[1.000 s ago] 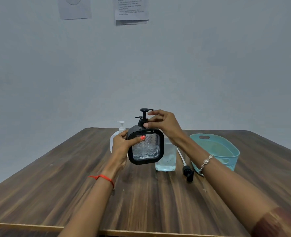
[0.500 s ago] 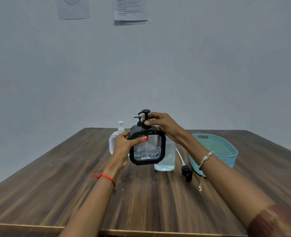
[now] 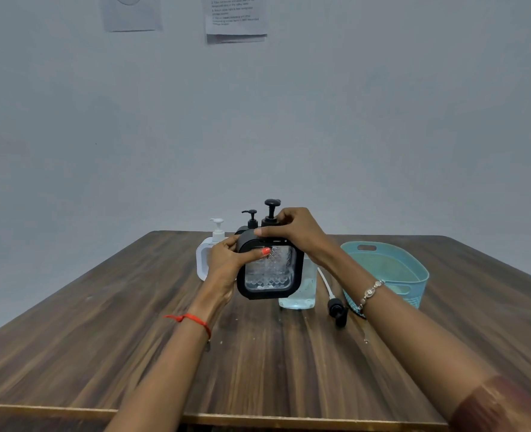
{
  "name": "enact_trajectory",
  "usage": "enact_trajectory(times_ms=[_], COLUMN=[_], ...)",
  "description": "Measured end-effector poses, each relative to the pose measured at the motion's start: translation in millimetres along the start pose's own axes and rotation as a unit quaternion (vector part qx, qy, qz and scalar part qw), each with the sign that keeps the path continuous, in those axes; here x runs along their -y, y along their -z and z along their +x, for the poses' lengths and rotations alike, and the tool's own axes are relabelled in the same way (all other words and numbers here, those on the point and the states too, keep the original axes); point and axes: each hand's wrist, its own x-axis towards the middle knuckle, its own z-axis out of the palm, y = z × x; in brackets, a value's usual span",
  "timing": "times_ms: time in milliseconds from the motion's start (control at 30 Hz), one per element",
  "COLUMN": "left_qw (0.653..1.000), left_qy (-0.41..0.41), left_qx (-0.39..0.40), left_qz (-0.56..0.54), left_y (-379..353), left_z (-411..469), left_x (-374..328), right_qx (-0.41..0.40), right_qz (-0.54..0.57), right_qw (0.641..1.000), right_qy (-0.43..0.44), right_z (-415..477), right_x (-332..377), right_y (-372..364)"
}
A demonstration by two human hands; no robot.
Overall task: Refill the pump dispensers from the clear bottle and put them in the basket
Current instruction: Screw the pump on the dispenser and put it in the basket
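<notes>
A square black pump dispenser (image 3: 268,277) with a clear patterned window is held above the table. My left hand (image 3: 226,260) grips its left side, thumb across the window. My right hand (image 3: 295,230) pinches the collar of its black pump head (image 3: 272,207). Behind it stands a second black dispenser, of which only the pump top (image 3: 251,217) shows. A white pump dispenser (image 3: 209,251) stands further left. The clear bottle (image 3: 300,291) stands on the table, partly hidden behind the held dispenser. The teal basket (image 3: 413,275) sits at the right.
A loose black pump head with a white tube (image 3: 335,305) lies on the wooden table (image 3: 102,322) between the clear bottle and the basket. Small droplets dot the wood near my right forearm. Papers hang on the grey wall behind.
My right hand's fingers have shifted around the pump collar, and the pump head now faces a different way. The dispenser has stayed at nearly the same place in my left hand.
</notes>
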Motion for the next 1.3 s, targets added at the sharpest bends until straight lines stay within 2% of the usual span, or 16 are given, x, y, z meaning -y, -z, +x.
enact_trajectory(times_ms=[67,200,233,367,433,600,900,1000,1100,1300], left_qw=[1.000,1.000,1.000,1.000,1.000,1.000,1.000,0.999,0.999,0.999], left_qy=[0.001,0.002,0.001,-0.003,0.000,0.005,-0.013,-0.027,-0.029,-0.021], left_qx=[0.005,0.004,0.004,0.002,0.005,0.009,-0.020,-0.026,-0.028,-0.020], left_qz=[-0.004,-0.013,-0.011,-0.001,-0.007,-0.008,0.006,0.017,0.022,0.021], left_y=[-2.0,-1.4,-1.2,-4.9,-5.8,-5.3,-13.9,-20.1,-25.0,-30.3], left_z=[-0.1,-0.8,-0.8,-1.1,-1.9,-3.8,-10.0,-10.5,-12.5,-12.8], left_x=[0.4,-0.2,-0.5,-2.1,-2.1,-3.2,-7.0,-7.5,-7.4,-4.3], right_qx=[-0.023,0.083,0.088,-0.008,-0.027,0.102,-0.067,-0.146,-0.213,-0.276], right_qz=[-0.018,0.069,0.088,0.036,0.015,0.083,0.008,-0.012,-0.079,-0.131], right_qw=[1.000,0.994,0.992,0.999,1.000,0.991,0.998,0.989,0.974,0.952], right_qy=[-0.002,-0.004,0.000,0.002,0.003,-0.003,-0.017,-0.022,-0.016,-0.008], right_z=[1.5,-0.2,-0.1,-0.9,0.1,-2.1,-10.0,-10.9,-11.3,-18.0], right_x=[-1.1,2.6,1.5,1.3,-0.2,2.6,10.6,6.7,3.3,2.5], right_y=[-2.2,6.4,8.8,4.0,1.2,13.0,-0.2,-12.8,-18.1,-19.4])
